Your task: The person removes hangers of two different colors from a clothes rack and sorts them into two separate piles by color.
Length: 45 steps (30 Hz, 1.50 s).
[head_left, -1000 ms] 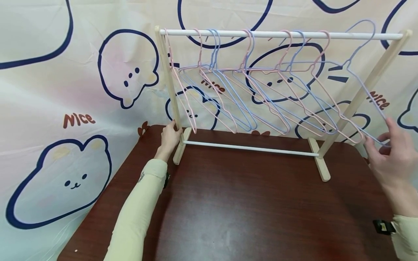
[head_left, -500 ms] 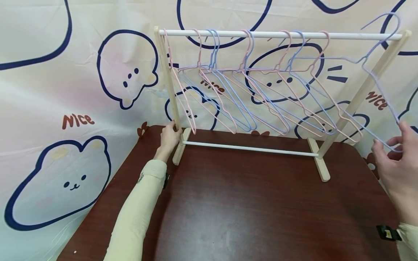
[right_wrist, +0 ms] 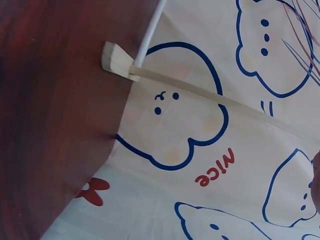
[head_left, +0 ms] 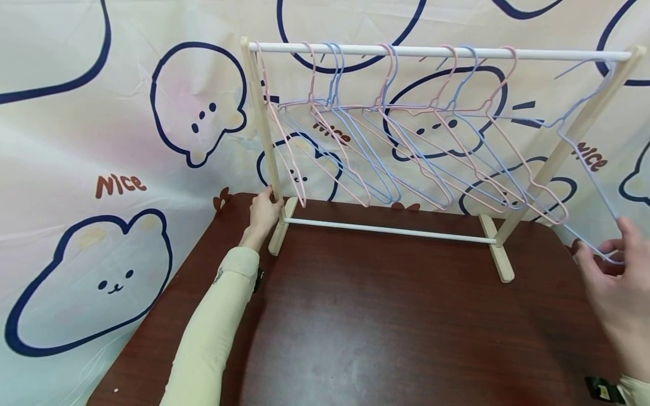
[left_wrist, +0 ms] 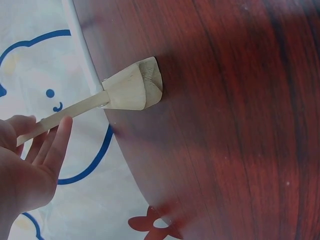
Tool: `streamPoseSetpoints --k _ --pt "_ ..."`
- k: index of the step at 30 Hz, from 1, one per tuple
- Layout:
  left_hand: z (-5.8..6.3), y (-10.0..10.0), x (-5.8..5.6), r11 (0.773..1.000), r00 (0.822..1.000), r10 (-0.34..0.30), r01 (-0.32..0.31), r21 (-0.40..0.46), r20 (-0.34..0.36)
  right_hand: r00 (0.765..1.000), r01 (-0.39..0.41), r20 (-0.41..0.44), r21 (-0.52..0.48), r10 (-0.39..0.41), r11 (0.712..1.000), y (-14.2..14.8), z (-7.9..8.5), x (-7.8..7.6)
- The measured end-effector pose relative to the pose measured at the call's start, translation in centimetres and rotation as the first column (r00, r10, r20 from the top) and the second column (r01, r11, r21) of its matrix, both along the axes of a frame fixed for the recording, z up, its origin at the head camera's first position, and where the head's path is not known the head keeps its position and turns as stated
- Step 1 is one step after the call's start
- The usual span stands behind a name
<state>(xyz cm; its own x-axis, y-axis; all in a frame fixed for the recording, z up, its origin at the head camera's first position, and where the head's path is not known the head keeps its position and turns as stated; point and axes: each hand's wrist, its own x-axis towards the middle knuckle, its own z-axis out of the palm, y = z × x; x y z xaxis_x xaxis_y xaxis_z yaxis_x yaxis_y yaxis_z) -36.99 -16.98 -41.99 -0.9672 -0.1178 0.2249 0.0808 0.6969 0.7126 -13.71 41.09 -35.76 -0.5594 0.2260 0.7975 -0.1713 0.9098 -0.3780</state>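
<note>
My left hand (head_left: 264,213) grips the left post (head_left: 265,127) of a wooden clothes rack low down, just above its foot. In the left wrist view, the thumb and fingers of that hand (left_wrist: 35,165) lie around the post. At the far right, my right hand (head_left: 616,276) pinches the lower corner of a blue hanger (head_left: 591,169). This hanger's hook overlaps the right end of the white top rail (head_left: 355,49), its tip below the rail. Only a sliver of the right hand (right_wrist: 315,185) shows at the right wrist view's edge.
Several pink hangers (head_left: 525,155) and blue hangers (head_left: 368,149) hang along the top rail. A white lower bar (head_left: 386,229) joins the rack's feet on a dark brown table (head_left: 365,316). A patterned cloth (head_left: 178,186) covers the wall behind.
My right hand has lifted the blue hanger's hook above the top rail and moved it right, then lowered it. My left hand has stayed on the post.
</note>
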Motion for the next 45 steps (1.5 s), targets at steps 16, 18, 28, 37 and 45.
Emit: streamPoseSetpoints --k 16,18,28,37,45 --pt "0.1 0.0 0.0 1.000 1.000 -0.004 0.004 0.011 0.007 0.945 -0.156 -0.286 0.025 0.157 0.987 -1.6 -2.8 1.5" --pt "0.1 0.0 0.0 1.000 1.000 -0.002 0.002 0.008 0.003 0.944 -0.161 -0.289 0.026 0.161 0.987 -1.9 -3.0 1.7" --pt "0.0 0.0 -0.1 1.000 1.000 -0.005 0.005 0.022 0.002 0.977 -0.132 -0.165 0.013 0.132 0.991 -1.6 -4.2 3.3" --pt "-0.2 -0.1 -0.1 0.999 1.000 0.002 -0.001 0.034 -0.005 0.996 -0.056 -0.078 -0.065 0.051 0.996 -1.3 -3.9 3.8" --pt "-0.2 0.0 -0.1 0.999 1.000 -0.003 0.003 0.039 0.001 0.999 0.019 -0.030 -0.161 -0.024 0.987 -1.5 -4.1 4.4"
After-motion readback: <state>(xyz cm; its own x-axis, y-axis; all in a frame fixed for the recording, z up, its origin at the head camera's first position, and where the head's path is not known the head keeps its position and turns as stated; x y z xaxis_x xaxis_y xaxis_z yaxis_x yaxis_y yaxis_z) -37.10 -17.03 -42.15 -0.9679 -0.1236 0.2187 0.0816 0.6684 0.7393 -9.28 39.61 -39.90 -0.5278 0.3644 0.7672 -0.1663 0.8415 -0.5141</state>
